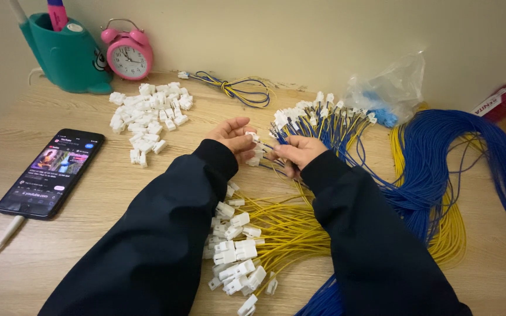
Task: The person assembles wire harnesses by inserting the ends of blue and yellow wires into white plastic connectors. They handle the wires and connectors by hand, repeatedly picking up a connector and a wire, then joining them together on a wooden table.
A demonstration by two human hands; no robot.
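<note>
Head view: at the centre of the frame a small white connector (255,138) is pinched in the narrow grip of the left hand (232,137), while a blue wire end (276,147) is held closed in the right hand (297,153), the two nearly touching. The step is probably done best if the terminal is lined up straight with the housing and pushed in fully, the connector being kept steady. At upper left, a pink-topped item is held in a teal holder (65,55). At upper right, blue pieces are contained in a clear plastic bag (390,90) on the surface (118,216).
</note>
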